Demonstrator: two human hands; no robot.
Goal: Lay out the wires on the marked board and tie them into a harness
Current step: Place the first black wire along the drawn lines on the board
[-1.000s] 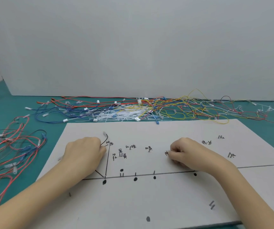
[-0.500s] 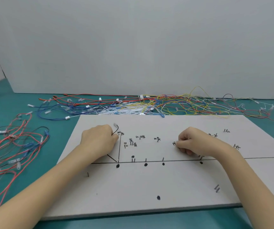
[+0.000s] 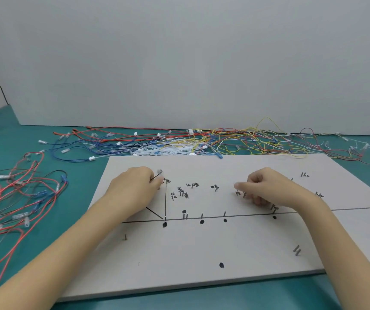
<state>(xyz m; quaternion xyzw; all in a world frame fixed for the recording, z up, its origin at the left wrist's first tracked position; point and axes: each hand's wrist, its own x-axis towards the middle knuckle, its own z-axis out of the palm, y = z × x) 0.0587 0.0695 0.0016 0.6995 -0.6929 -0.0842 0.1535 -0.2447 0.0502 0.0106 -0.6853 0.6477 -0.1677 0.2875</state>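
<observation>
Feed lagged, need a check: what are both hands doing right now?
Left hand: curled, pinching the black wire.
Right hand: fingers curled, blurred; cannot tell what it holds, if anything.

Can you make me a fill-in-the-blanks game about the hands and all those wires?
1. The left hand pinches a thin wire whose colour is ____.
2. Both hands rest on the marked ____, and the right hand is nearer its middle.
3. The mat under everything is coloured ____.
4. The bundle of wires left of the board is mostly ____.

Missing words: black; board; green; red
</observation>
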